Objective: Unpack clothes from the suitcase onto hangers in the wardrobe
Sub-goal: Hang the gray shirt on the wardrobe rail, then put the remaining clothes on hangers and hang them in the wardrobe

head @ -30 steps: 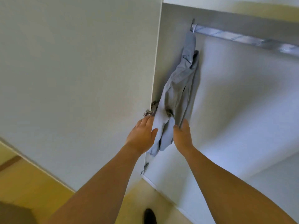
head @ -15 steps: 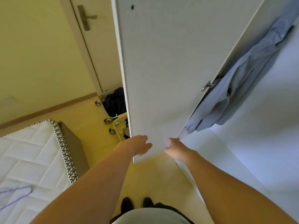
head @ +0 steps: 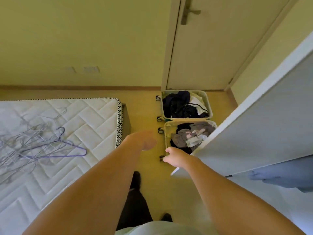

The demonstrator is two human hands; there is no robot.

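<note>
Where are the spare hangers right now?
In the head view, the hangers lie in a tangled pile on the mattress at the left, across the floor from the open suitcase.

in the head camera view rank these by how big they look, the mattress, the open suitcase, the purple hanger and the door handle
1. mattress, though it lies nearer the camera
2. open suitcase, partly hidden behind the wardrobe door
3. purple hanger
4. door handle, farthest away, so its true size is unsure
</note>
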